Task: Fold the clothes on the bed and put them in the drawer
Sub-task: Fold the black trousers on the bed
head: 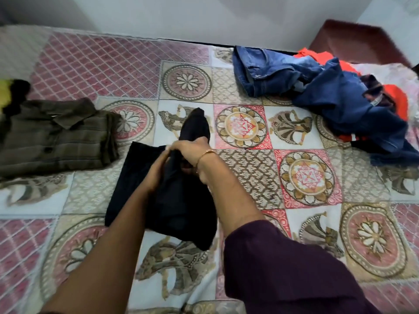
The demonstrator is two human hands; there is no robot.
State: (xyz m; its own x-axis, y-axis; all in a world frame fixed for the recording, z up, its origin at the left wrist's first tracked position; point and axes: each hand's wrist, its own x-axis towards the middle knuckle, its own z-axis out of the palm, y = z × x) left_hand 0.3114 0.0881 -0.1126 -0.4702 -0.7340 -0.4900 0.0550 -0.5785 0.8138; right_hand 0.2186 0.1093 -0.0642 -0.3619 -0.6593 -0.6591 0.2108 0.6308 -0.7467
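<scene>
Black cloth garment (172, 200) is gripped mid-fold by left hand (156, 168) and right hand (192, 148); olive checked shirt (56, 139) lies folded, blue denim pile (317, 87) remains, drawer unseen.

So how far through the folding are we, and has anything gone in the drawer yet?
Done: one brown striped shirt lies folded on the bed, at left. In hand: the left hand and right hand both grip a black garment, mid-fold. Left: the heap of jeans and orange clothes, unfolded at right. No drawer is in view.
</scene>
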